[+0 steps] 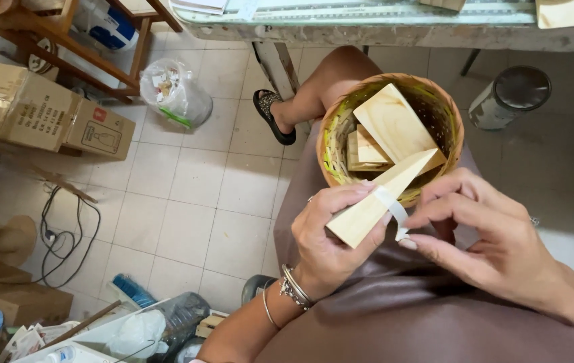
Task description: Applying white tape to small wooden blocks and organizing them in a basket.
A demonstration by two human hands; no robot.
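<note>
My left hand (330,235) grips a pale wooden wedge (377,200) by its thick end, its thin tip pointing up toward a basket. A strip of white tape (394,212) wraps around the wedge's middle. My right hand (488,235) pinches the loose end of that tape just below the wood. On my lap sits a round woven basket (330,128) holding several flat pale wood pieces (394,124). Bracelets circle my left wrist.
A worktable edge (401,30) runs along the top. A metal can (508,97) stands on the tiled floor at right. At left lie cardboard boxes (38,111), a plastic bag (176,94), a black cable (65,235) and clutter near the bottom.
</note>
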